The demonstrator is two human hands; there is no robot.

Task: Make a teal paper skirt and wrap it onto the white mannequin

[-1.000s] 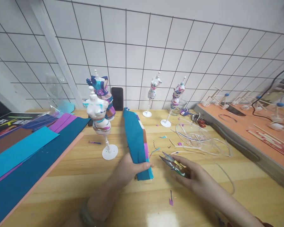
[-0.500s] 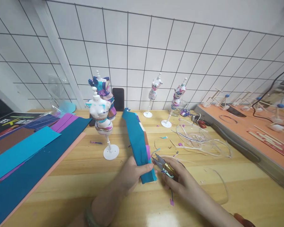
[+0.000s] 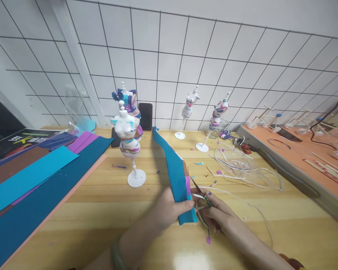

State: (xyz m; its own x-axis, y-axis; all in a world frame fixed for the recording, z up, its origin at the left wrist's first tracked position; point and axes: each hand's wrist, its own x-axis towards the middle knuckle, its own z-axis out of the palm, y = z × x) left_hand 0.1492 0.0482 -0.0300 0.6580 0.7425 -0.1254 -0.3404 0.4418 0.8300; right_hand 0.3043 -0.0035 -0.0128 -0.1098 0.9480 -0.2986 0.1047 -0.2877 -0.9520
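My left hand (image 3: 169, 208) is closed on the near end of a long teal strip (image 3: 175, 174), thumb on top. The strip looks like paper or fabric, with purple, brown and white pieces along its right edge, and its far end reaches toward the wall. In my right hand (image 3: 219, 213) is a pair of thread snips (image 3: 199, 188), turned edge-on, blades pointing up and left beside the strip's right edge. Thin pale strips curl around the fingers of that hand. Behind my left hand stands a white mini dress form (image 3: 126, 129) with smears of colour.
A ruffled dress form (image 3: 126, 99) and a phone (image 3: 145, 115) stand at the back, with two more dress forms (image 3: 190, 105) to the right. Coloured sheets (image 3: 59, 187) lie left. Scraps and a tangle of clear strips (image 3: 242, 168) lie right, beside an orange-topped surface (image 3: 304, 144).
The view has shifted slightly, and the teal strip has tilted more edge-on. The snips have turned in my right hand, and pale thin strips now show by its fingers.
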